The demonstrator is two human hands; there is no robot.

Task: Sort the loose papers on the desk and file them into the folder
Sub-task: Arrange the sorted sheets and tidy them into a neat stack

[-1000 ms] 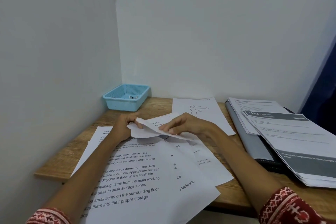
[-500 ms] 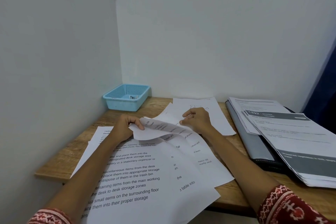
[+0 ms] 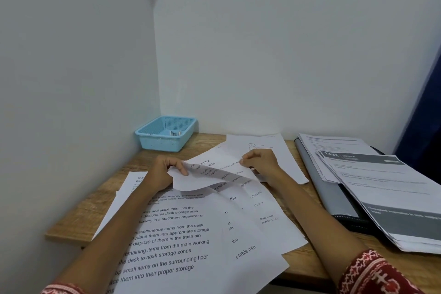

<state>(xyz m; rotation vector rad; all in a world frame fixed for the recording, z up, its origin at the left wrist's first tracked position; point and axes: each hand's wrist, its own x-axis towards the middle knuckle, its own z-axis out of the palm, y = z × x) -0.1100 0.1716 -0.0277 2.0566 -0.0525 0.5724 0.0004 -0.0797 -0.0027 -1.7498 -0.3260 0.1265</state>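
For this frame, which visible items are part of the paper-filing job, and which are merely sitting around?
Job:
left hand and right hand, both gripping the lifted sheet
loose printed sheets on the desk
line-drawing sheet
grey folder under a paper stack

Lying about:
blue basket

Corner of a wooden tabletop [image 3: 78, 219] against pale walls [image 3: 274, 43]

A light blue perforated plastic basket [image 3: 167, 135] sits in the far corner holding small unclear items; a dark blue curtain [image 3: 424, 126] hangs at right.
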